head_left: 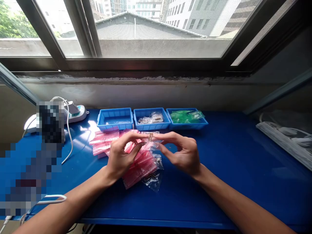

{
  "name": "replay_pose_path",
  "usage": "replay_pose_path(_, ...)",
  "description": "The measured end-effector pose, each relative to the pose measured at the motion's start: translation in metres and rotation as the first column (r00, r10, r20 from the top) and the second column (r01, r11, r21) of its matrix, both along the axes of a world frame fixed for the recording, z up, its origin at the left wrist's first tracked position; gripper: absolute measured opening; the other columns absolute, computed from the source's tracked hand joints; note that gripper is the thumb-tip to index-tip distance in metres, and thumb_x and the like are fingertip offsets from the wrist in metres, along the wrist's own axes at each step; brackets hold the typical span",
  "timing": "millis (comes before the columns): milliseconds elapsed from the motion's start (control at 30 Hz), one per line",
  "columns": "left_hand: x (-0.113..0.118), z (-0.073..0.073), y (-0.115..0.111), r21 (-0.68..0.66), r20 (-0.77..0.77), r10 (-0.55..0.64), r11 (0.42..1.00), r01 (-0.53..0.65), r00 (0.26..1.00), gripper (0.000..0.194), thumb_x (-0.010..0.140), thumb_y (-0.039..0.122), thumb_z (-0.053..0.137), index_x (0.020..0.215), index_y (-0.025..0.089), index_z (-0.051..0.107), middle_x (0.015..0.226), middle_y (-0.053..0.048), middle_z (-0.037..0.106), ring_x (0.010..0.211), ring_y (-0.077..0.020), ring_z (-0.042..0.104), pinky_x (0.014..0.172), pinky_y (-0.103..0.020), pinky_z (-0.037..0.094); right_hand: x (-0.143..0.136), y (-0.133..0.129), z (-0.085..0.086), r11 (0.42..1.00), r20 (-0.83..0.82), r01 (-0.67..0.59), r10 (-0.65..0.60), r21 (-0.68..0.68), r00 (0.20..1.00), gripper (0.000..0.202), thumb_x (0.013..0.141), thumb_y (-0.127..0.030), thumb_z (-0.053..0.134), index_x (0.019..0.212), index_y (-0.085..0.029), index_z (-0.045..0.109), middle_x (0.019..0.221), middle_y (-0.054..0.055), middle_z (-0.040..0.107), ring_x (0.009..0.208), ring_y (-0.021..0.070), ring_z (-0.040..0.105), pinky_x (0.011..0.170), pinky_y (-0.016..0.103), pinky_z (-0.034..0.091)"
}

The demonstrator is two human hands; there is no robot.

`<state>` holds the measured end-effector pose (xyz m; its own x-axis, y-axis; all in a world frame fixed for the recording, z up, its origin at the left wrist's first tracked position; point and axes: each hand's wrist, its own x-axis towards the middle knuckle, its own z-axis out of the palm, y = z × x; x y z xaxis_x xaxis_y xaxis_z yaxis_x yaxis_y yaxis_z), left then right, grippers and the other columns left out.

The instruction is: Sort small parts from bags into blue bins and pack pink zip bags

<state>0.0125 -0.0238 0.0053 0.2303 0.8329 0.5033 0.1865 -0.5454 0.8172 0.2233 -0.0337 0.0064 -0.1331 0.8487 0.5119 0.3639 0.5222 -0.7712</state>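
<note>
Between my two hands a small clear bag (150,137) with thin metal pieces inside is held up above the table. My left hand (124,152) pinches its left side and my right hand (182,152) its right side, index fingers nearly meeting at the metal pieces. Under and beside my left hand lie several pink plastic bags (140,167), spread in a loose pile. More clear bags with small metal parts (153,178) rest at the right edge of that pile.
Three blue bins stand behind: the left one (115,119) with a few small pieces, the middle (151,119) with clear bags, the right (187,118) with green bags. Power strips (76,113) sit at the left, another strip (285,143) at the right. A white cable (70,136) hangs at left.
</note>
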Motion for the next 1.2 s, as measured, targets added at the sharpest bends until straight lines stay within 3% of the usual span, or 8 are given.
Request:
replay_pose_path(300, 0.000, 0.003, 0.001, 0.031, -0.012, 0.012, 0.999, -0.012, 1.000, 0.019, 0.094, 0.009, 0.062, 0.105, 0.018, 0.075, 0.103, -0.008, 0.081, 0.098, -0.0212, 0.077, 0.085, -0.033, 0.062, 0.001, 0.000, 0.004, 0.999, 0.046, 0.011, -0.012, 0.033, 0.999, 0.014, 0.090, -0.030, 0.074, 0.100, -0.025, 0.083, 0.097, 0.006, 0.085, 0.073, 0.0256, 0.080, 0.066, 0.037, 0.067)
replay_pose_path(400, 0.000, 0.004, 0.001, -0.023, -0.028, -0.003, 1.000, 0.002, 1.000, 0.009, 0.094, 0.014, 0.066, 0.096, 0.017, 0.074, 0.095, -0.007, 0.080, 0.087, -0.0200, 0.076, 0.079, -0.031, 0.060, 0.001, 0.000, 0.005, 1.000, 0.027, 0.007, -0.007, -0.004, 1.000, 0.010, 0.090, -0.031, 0.075, 0.093, -0.025, 0.082, 0.091, 0.006, 0.085, 0.069, 0.0245, 0.078, 0.063, 0.036, 0.065)
replay_pose_path(567, 0.003, 0.008, 0.001, -0.293, 0.013, -0.092, 0.952, 0.092, 0.996, 0.029, 0.097, 0.036, 0.069, 0.075, 0.017, 0.064, 0.059, 0.002, 0.062, 0.051, -0.0112, 0.055, 0.051, -0.023, 0.042, -0.002, 0.001, 0.007, 0.963, -0.076, -0.099, 0.082, -0.252, 0.994, 0.019, 0.091, -0.036, 0.074, 0.078, -0.022, 0.072, 0.058, 0.000, 0.070, 0.046, 0.0165, 0.064, 0.049, 0.029, 0.052)
replay_pose_path(667, 0.003, 0.009, 0.001, -0.386, 0.060, -0.107, 0.914, 0.122, 0.992, 0.033, 0.095, 0.039, 0.070, 0.073, 0.016, 0.061, 0.057, 0.003, 0.056, 0.049, -0.0092, 0.046, 0.048, -0.022, 0.035, -0.004, 0.002, 0.008, 0.905, -0.151, -0.159, 0.107, -0.394, 0.983, 0.025, 0.089, -0.038, 0.075, 0.074, -0.021, 0.067, 0.054, -0.002, 0.062, 0.043, 0.0134, 0.056, 0.044, 0.026, 0.045)
replay_pose_path(800, 0.003, 0.011, 0.003, -0.434, 0.085, -0.111, 0.890, 0.137, 0.990, 0.034, 0.093, 0.040, 0.071, 0.072, 0.015, 0.061, 0.057, 0.003, 0.054, 0.050, -0.0087, 0.044, 0.048, -0.021, 0.033, -0.005, 0.003, 0.008, 0.849, -0.255, -0.220, 0.105, -0.480, 0.961, 0.027, 0.086, -0.039, 0.077, 0.073, -0.019, 0.067, 0.052, -0.003, 0.058, 0.041, 0.0104, 0.049, 0.041, 0.023, 0.040)
replay_pose_path(1033, 0.004, 0.008, 0.001, -0.363, 0.058, -0.082, 0.927, 0.098, 0.995, 0.032, 0.095, 0.038, 0.071, 0.074, 0.015, 0.063, 0.057, 0.004, 0.055, 0.047, -0.0075, 0.044, 0.046, -0.020, 0.033, -0.006, 0.006, 0.005, 0.869, -0.303, -0.212, 0.075, -0.448, 0.950, 0.021, 0.081, -0.035, 0.085, 0.078, -0.016, 0.075, 0.051, -0.002, 0.065, 0.038, 0.0110, 0.055, 0.039, 0.022, 0.044)
replay_pose_path(1133, 0.003, 0.006, 0.000, -0.319, 0.016, -0.063, 0.946, 0.064, 0.998, 0.027, 0.096, 0.035, 0.070, 0.078, 0.015, 0.067, 0.058, 0.001, 0.065, 0.049, -0.0105, 0.057, 0.049, -0.021, 0.044, -0.006, 0.007, 0.002, 0.903, -0.313, -0.206, 0.085, -0.376, 0.946, 0.019, 0.086, -0.034, 0.082, 0.082, -0.016, 0.079, 0.060, 0.002, 0.074, 0.042, 0.0141, 0.064, 0.039, 0.023, 0.048)
replay_pose_path(1200, 0.002, 0.003, 0.000, -0.251, -0.014, -0.026, 0.968, 0.021, 1.000, 0.018, 0.096, 0.030, 0.070, 0.086, 0.015, 0.072, 0.072, -0.003, 0.076, 0.059, -0.0142, 0.069, 0.055, -0.023, 0.053, -0.005, 0.006, 0.000, 0.944, -0.276, -0.161, 0.080, -0.286, 0.958, 0.014, 0.089, -0.031, 0.078, 0.089, -0.017, 0.081, 0.074, 0.005, 0.081, 0.053, 0.0179, 0.074, 0.043, 0.024, 0.054)
